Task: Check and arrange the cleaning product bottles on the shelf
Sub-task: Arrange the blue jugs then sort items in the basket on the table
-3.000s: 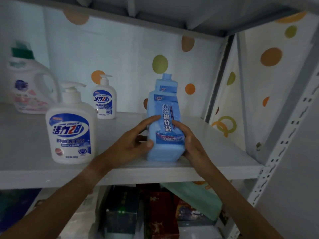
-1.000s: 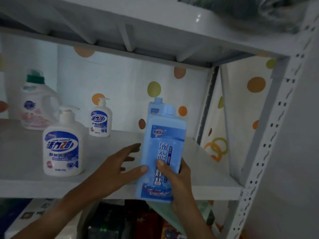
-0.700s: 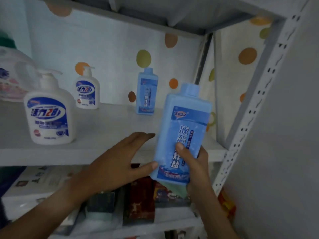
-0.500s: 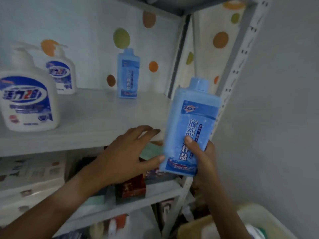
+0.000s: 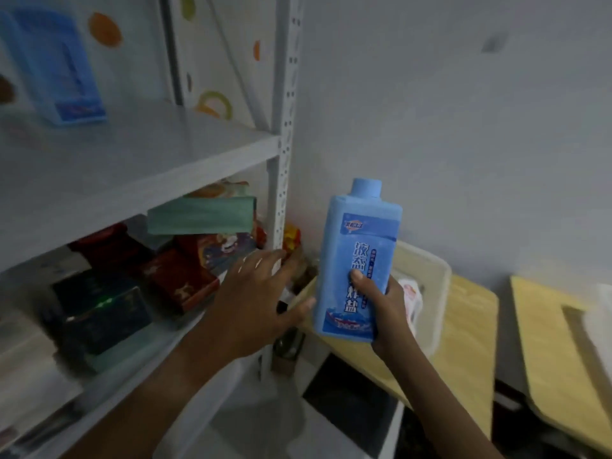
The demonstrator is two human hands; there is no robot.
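Note:
My right hand (image 5: 385,309) grips the lower part of a light blue rectangular bottle (image 5: 359,246) with a blue cap, held upright in the air to the right of the shelf unit, thumb across its label. My left hand (image 5: 255,299) hovers beside the bottle with fingers spread, its thumb tip close to the bottle's left edge. A second blue bottle (image 5: 63,71) stands at the back of the white shelf board (image 5: 139,160).
The shelf's perforated upright post (image 5: 283,127) stands just left of the held bottle. Red, dark and green boxes (image 5: 172,256) fill the lower shelf. A cream plastic bin (image 5: 430,286) and yellow wooden boards (image 5: 473,326) lie below right, against a plain wall.
The blue bottle has come off the shelf, moving right and down past the post in my right hand. My left hand has let go and follows alongside. The view has swung right.

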